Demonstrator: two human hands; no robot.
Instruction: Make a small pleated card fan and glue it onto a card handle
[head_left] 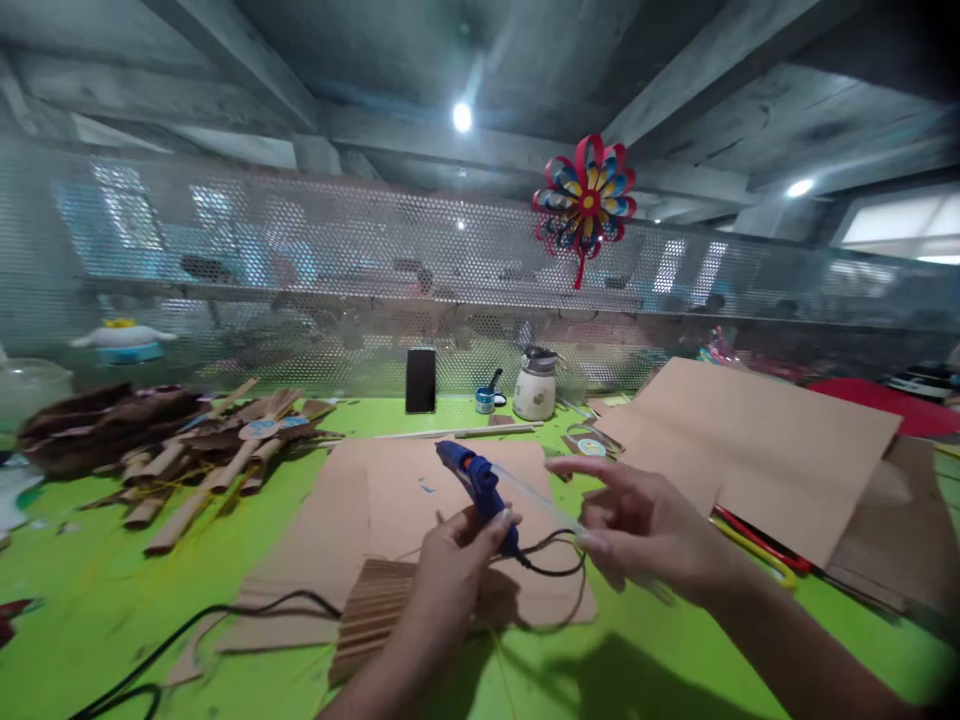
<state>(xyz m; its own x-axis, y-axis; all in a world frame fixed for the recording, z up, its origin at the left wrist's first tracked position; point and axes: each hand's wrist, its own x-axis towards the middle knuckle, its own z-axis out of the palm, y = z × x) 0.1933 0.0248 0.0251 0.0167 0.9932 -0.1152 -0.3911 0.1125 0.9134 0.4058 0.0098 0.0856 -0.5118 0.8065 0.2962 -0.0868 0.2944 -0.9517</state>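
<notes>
My left hand point(461, 560) is closed around the handle of a blue hot glue gun point(474, 475), its nozzle pointing up and to the left. A clear glue stick point(536, 495) juts from the back of the gun. My right hand point(649, 525) has its thumb and curled fingers at the far end of that stick, with the index finger stretched out to the left. From the handle hangs a black cord point(555, 572). Below the hands lie a flat sheet of brown cardboard point(322, 550) and a pleated strip of brown paper point(375, 610), partly covered by my left forearm.
Rolled brown paper pieces point(240, 460) are heaped at left beside a dark brown bundle point(105, 425). Large cardboard sheets point(765, 440) lie at right over red and yellow handles. A phone point(421, 380), a small blue jar point(485, 400) and a white bottle point(535, 388) stand by the mesh screen.
</notes>
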